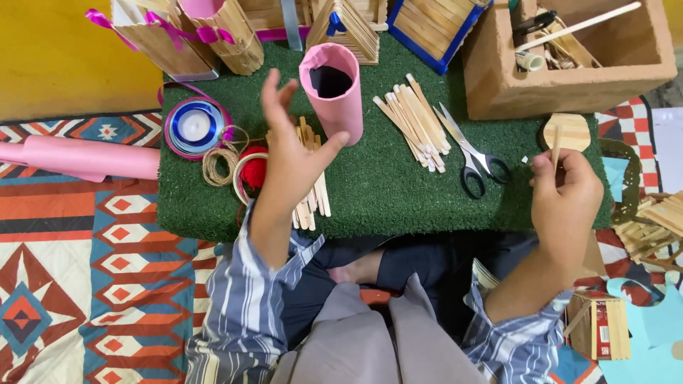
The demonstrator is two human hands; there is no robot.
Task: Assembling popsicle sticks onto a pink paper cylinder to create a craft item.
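My left hand hovers with fingers spread over the green turf mat, its thumb touching the side of an upright pink paper tube. Under the palm lies a pile of wooden craft sticks. My right hand is at the mat's right edge, pinching one wooden stick that points upward. A second heap of craft sticks and a pair of black-handled scissors lie between the two hands.
A blue ribbon spool, twine and red thread sit left on the mat. A pink roll lies on the patterned rug. Stick-built boxes line the back; a wooden box stands back right. More sticks lie right.
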